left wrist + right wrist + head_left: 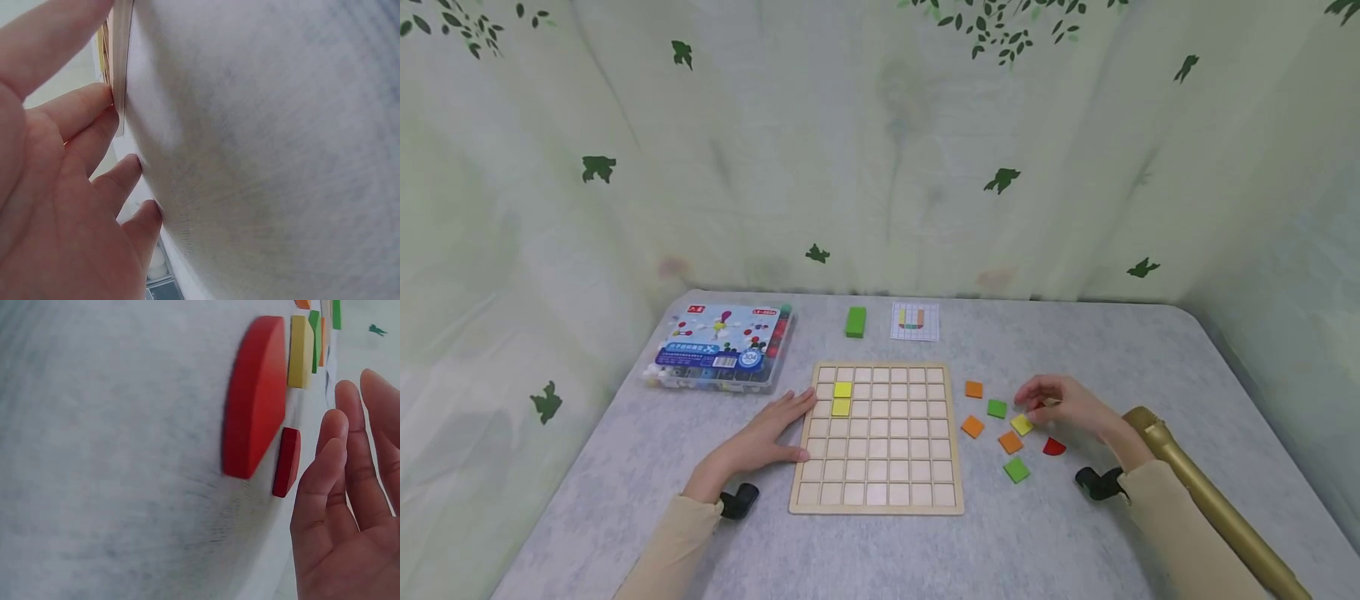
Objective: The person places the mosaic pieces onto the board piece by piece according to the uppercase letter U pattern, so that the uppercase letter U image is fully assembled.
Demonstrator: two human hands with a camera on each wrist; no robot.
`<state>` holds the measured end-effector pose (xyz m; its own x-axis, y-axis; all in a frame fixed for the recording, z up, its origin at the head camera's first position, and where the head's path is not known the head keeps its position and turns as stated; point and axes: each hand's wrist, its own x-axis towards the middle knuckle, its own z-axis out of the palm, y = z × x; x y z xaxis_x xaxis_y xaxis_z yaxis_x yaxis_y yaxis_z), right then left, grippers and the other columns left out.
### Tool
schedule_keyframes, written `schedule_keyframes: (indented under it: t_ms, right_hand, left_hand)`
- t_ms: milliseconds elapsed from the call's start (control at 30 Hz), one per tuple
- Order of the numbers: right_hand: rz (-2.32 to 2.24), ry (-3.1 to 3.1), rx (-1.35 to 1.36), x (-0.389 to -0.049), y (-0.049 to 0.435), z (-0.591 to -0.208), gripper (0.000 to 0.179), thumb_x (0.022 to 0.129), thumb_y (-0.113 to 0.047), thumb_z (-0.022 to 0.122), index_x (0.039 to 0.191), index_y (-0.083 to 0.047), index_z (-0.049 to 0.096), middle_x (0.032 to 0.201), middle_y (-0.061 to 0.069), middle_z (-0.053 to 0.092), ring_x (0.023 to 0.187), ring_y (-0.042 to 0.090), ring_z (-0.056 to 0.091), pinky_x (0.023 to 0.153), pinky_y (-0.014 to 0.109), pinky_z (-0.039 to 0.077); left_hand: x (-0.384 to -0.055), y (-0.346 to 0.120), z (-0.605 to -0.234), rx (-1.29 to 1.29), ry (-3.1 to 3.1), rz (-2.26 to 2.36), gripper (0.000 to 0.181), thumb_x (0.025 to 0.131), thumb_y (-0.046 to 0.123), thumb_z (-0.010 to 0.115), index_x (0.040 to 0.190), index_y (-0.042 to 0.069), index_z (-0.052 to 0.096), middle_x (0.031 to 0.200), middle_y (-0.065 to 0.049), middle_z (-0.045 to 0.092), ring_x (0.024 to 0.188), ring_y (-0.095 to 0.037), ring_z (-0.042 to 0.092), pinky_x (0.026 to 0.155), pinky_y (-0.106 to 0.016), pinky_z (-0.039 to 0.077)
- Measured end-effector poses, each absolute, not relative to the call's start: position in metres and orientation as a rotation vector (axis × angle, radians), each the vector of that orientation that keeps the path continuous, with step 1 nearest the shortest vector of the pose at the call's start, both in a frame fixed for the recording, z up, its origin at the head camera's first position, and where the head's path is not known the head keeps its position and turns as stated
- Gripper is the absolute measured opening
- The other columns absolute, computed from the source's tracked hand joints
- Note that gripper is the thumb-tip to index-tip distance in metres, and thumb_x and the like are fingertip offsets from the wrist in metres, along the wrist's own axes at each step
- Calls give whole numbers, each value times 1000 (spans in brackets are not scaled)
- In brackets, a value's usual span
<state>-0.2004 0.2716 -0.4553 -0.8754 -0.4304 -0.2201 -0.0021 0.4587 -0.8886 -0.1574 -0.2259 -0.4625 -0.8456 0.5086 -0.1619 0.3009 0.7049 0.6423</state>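
Observation:
A wooden grid board [880, 450] lies flat on the table, with two yellow square tiles [842, 390] in its upper left cells. My left hand [767, 433] rests at the board's left edge, fingers spread; fingertips touch its rim in the left wrist view. Over the loose pieces right of the board hovers my right hand [1063, 406], fingers loosely bent and holding nothing. Close by its fingertips lies a yellow tile [1022, 425]. The right wrist view shows a red quarter-round piece [255, 400] and a second red piece [287, 462], the latter mostly hidden by the hand in the head view.
Orange tiles [973, 389] and green tiles [1017, 470] lie scattered right of the board. Behind it are a green block [856, 322] and a printed pattern card [915, 322]. A clear plastic case [722, 346] sits back left. A gold tube [1217, 508] runs beside the right forearm.

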Motion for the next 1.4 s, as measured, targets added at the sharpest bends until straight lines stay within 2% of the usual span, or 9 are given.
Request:
schedule_keyframes:
  t_ms: [267,533,767,1033,1300,1400]
  right_hand:
    - [-1342,2348,-451,-194,269,-458,20,84,5,66,103,0,65,94,11,61,83,25,53,72,27,49]
    - [-1213,2499,-559,-190,262,-458,21,79,11,67,95,-3,66,79,6,55,73,21,48,59,24,43]
    - [-1161,2542,-559,-191,257,-456,21,75,13,65,88,-4,65,78,4,56,73,21,49,61,26,45]
    - [-1277,2423,-503,-196,250,-453,11,85,3,64,94,-2,65,91,7,62,79,23,55,65,30,51]
    - [-1398,2230,-549,-200,220,-447,14,89,-6,65,100,3,63,93,11,62,80,22,57,72,30,54]
    - [-1412,2181,-562,-204,202,-447,13,90,-5,64,99,3,62,90,10,61,76,21,56,69,31,53]
  left_hand:
    - [-157,-226,-461,638,2588,894,87,84,33,73,150,1,25,156,-16,19,142,-42,5,112,-59,6]
    - [-156,-226,-461,642,2593,901,87,84,31,73,150,0,26,156,-17,20,142,-42,6,113,-58,6]
    - [-157,-227,-461,646,2594,893,86,85,32,72,150,1,26,156,-17,20,142,-42,6,113,-58,6]
    - [-157,-227,-462,649,2592,892,87,85,32,72,150,1,25,156,-17,19,142,-42,5,113,-58,6]
    - [-157,-227,-463,637,2582,897,87,85,33,72,151,1,24,156,-16,18,142,-42,5,113,-58,5]
    - [-157,-227,-464,643,2579,899,88,85,33,72,151,2,24,157,-16,18,142,-42,4,113,-58,5]
